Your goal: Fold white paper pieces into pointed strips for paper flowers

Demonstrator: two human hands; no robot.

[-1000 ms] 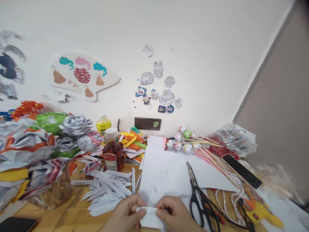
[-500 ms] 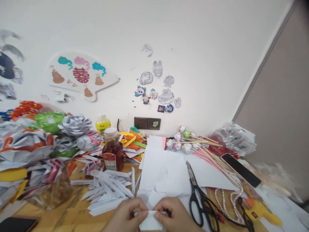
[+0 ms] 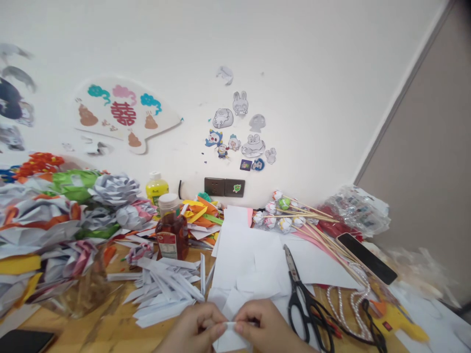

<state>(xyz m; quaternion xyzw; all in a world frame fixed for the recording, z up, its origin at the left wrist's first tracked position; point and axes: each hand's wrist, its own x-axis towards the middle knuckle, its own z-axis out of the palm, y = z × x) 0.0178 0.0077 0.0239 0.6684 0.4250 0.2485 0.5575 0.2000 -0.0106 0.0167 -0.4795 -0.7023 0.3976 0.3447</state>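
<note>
A small piece of white paper [image 3: 228, 342] is pinched along its upper edge between both hands at the bottom middle of the view. My left hand [image 3: 196, 326] is closed on its left side, thumb on top and fingers curled behind. On the right side, my right hand [image 3: 263, 324] grips the same edge with the thumb close to the other thumb. Loose white sheets [image 3: 253, 264] lie just beyond the hands. To the left is a pile of folded white paper strips [image 3: 165, 287]; to the right, black-handled scissors [image 3: 303, 299] rest with their blades pointing away.
Paper flowers [image 3: 47, 215] crowd the left side beside a brown bottle [image 3: 171, 230] and a yellow bottle [image 3: 156, 189]. On the right lie lollipops on sticks [image 3: 285, 224], a phone [image 3: 368, 259], bead strings [image 3: 358, 306] and a yellow glue gun [image 3: 397, 321]. A wall stands behind.
The thumbs have come slightly closer together along the paper's edge, and the paper has tilted a little. Everything else stays where it was.
</note>
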